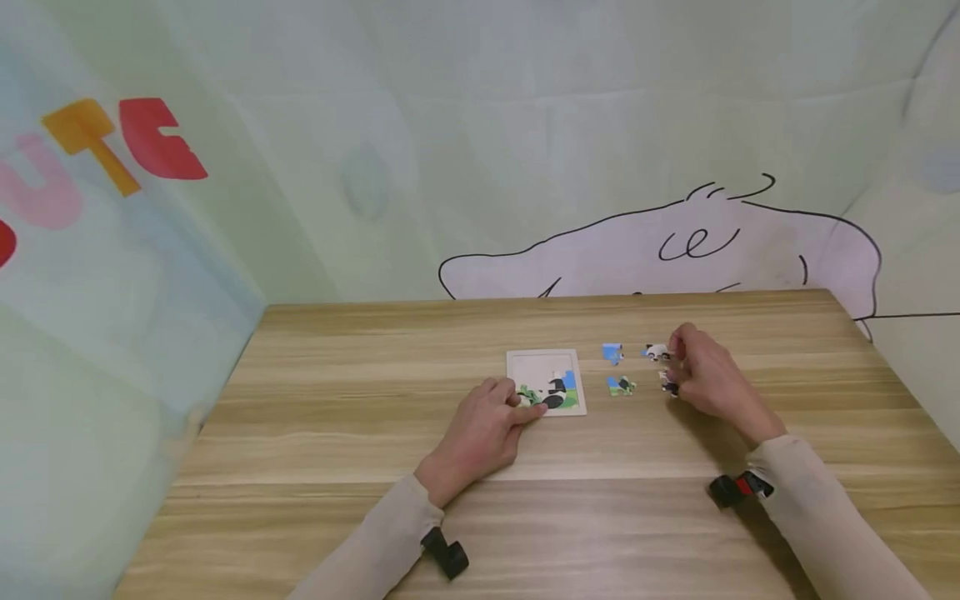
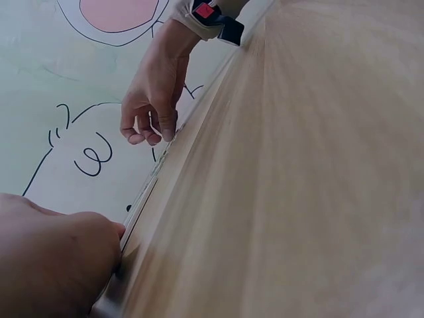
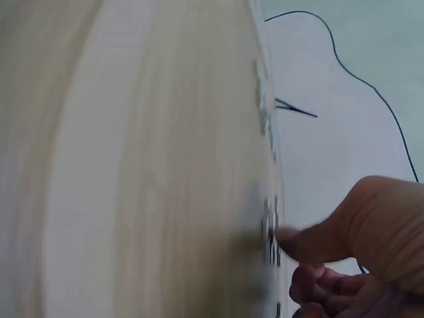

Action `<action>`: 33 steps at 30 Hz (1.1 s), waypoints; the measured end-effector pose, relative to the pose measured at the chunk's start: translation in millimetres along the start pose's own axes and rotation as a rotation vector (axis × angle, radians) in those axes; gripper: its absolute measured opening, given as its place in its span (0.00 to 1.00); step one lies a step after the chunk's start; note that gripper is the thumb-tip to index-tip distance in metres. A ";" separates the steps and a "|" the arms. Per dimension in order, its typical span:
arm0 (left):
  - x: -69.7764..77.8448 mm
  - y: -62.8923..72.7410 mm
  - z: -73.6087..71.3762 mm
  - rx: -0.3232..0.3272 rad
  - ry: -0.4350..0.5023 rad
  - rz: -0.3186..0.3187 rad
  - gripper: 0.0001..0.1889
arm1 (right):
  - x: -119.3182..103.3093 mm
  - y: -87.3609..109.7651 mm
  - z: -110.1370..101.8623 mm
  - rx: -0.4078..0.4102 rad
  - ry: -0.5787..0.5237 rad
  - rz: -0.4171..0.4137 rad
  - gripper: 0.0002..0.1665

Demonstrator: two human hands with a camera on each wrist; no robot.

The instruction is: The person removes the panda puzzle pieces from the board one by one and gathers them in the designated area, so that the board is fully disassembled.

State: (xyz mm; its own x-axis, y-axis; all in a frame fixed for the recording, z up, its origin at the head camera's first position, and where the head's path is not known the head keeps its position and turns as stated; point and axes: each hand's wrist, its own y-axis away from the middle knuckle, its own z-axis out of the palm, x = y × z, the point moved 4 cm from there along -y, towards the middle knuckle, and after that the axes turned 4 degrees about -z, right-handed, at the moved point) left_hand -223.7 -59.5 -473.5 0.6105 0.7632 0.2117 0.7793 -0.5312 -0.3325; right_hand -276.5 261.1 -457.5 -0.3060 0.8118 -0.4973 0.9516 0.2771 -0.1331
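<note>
A small white-framed puzzle board (image 1: 543, 353) lies on the table, with panda picture pieces (image 1: 557, 392) fitted in its lower part. My left hand (image 1: 480, 425) rests at the board's lower left corner, one straight finger pressing along the lower edge and the other fingers bent at the left side. To the right, my right hand (image 1: 708, 375) hovers over loose pieces, thumb and fingers apart. Its thumb (image 3: 301, 244) reaches a dark puzzle piece (image 1: 669, 384), partly hidden by the hand. Its index fingertip is close beside a panda-face piece (image 1: 657, 352).
Between board and right hand lie a blue piece (image 1: 612, 353) and a green-and-blue piece (image 1: 621, 386). The wood-grain table (image 1: 337, 400) ends at the back against a printed cloth (image 1: 337, 167). Each wrist wears a black camera strap (image 1: 738, 489).
</note>
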 end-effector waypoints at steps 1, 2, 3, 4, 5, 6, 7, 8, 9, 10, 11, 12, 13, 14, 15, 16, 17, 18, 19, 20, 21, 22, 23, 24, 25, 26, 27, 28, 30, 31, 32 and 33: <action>0.0 0.0 0.3 -0.002 0.000 0.000 0.15 | -2.2 -0.3 0.2 0.008 -0.005 -0.005 0.21; 0.0 -0.1 0.5 -0.002 -0.003 0.001 0.15 | -5.2 -0.6 0.7 0.014 -0.005 -0.010 0.22; 0.1 -0.2 0.6 0.000 -0.006 0.006 0.15 | -8.8 -1.0 1.4 0.026 -0.004 -0.024 0.22; 0.2 -0.4 1.0 0.001 -0.009 0.009 0.15 | -13.8 -1.7 2.4 0.030 -0.005 -0.035 0.23; 0.4 -0.5 1.0 0.003 -0.013 0.012 0.15 | -19.6 -2.5 4.1 0.036 -0.006 -0.046 0.22; 0.5 -0.8 1.3 0.004 -0.015 0.013 0.15 | -26.2 -3.5 6.4 0.035 -0.015 -0.050 0.20; 0.5 -0.9 1.6 0.003 -0.016 0.014 0.15 | -33.3 -4.8 8.5 0.037 -0.022 -0.062 0.17; 0.5 -1.1 1.8 0.003 -0.017 0.014 0.15 | -40.5 -6.4 11.3 0.034 -0.032 -0.080 0.15; 0.5 -1.4 1.9 0.001 -0.016 0.013 0.15 | -47.5 -8.3 14.9 0.025 -0.044 -0.100 0.13; 0.3 -1.5 2.0 -0.003 -0.014 0.009 0.15 | -54.5 -10.2 19.3 0.005 -0.057 -0.113 0.12; 0.1 -1.5 1.9 -0.006 -0.014 0.006 0.15 | -60.5 -12.0 24.2 -0.015 -0.070 -0.130 0.12; -0.1 -1.5 1.6 -0.008 -0.011 0.004 0.15 | -65.9 -13.8 29.3 -0.041 -0.080 -0.144 0.12; -0.3 -1.5 1.4 -0.010 -0.011 0.004 0.15 | -70.5 -15.5 34.5 -0.062 -0.083 -0.165 0.14; -0.4 -1.6 1.2 -0.010 -0.015 0.006 0.15 | -74.3 -17.0 39.7 -0.082 -0.085 -0.180 0.17; -0.5 -1.8 1.2 -0.010 -0.020 0.009 0.15 | -77.4 -18.2 44.6 -0.099 -0.077 -0.190 0.20; -0.4 -1.8 1.1 -0.009 -0.026 0.015 0.15 | -80.2 -19.1 49.1 -0.113 -0.070 -0.195 0.22; -0.3 -2.0 1.3 -0.009 -0.034 0.020 0.15 | -82.3 -19.8 53.1 -0.124 -0.060 -0.197 0.24; -0.2 -2.1 1.6 -0.008 -0.040 0.025 0.15 | -84.3 -20.5 56.5 -0.130 -0.046 -0.199 0.25; -0.2 -2.2 1.9 -0.008 -0.047 0.030 0.15 | -86.2 -21.1 59.1 -0.135 -0.040 -0.198 0.25; -0.1 -2.2 2.2 -0.009 -0.054 0.033 0.15 | -87.8 -21.6 60.9 -0.137 -0.039 -0.190 0.25; 0.0 -2.2 2.1 -0.009 -0.057 0.035 0.15 | -89.3 -22.2 62.2 -0.136 -0.036 -0.182 0.24; 0.0 -2.2 2.2 -0.010 -0.060 0.034 0.15 | -90.9 -22.9 63.1 -0.136 -0.038 -0.172 0.23; -0.1 -2.0 2.3 -0.011 -0.060 0.031 0.15 | -92.4 -23.8 63.6 -0.133 -0.034 -0.168 0.22; -0.2 -1.9 2.0 -0.012 -0.059 0.027 0.15 | -93.7 -24.8 63.9 -0.133 -0.038 -0.160 0.21; -0.3 -1.8 1.9 -0.012 -0.058 0.023 0.15 | -94.5 -26.0 64.2 -0.132 -0.041 -0.152 0.20; -0.3 -1.8 1.8 -0.013 -0.055 0.020 0.15 | -95.1 -27.0 64.5 -0.130 -0.041 -0.144 0.19; -0.3 -1.7 1.5 -0.013 -0.052 0.017 0.15 | -95.6 -27.8 64.9 -0.128 -0.038 -0.141 0.19; -0.4 -1.6 1.8 -0.014 -0.053 0.016 0.15 | -96.0 -28.5 65.4 -0.128 -0.038 -0.140 0.19; 0.0 -1.5 1.4 -0.014 -0.053 0.017 0.15 | -96.1 -29.0 66.0 -0.121 -0.056 -0.150 0.19; 0.1 -1.5 1.4 -0.014 -0.051 0.017 0.15 | -96.0 -29.1 66.0 -0.118 -0.081 -0.155 0.19; 0.3 -1.6 1.2 -0.012 -0.051 0.017 0.15 | -95.6 -28.8 65.7 -0.112 -0.108 -0.158 0.18; 0.5 -1.7 1.2 -0.012 -0.051 0.017 0.15 | -94.6 -28.5 65.1 -0.102 -0.135 -0.160 0.17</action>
State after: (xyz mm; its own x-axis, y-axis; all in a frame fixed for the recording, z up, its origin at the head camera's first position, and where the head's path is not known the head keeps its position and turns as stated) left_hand -224.9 -57.8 -473.8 0.6160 0.7715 0.1592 0.7706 -0.5483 -0.3249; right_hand -272.7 142.9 -462.4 -0.4397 0.6788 -0.5881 0.8811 0.4531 -0.1358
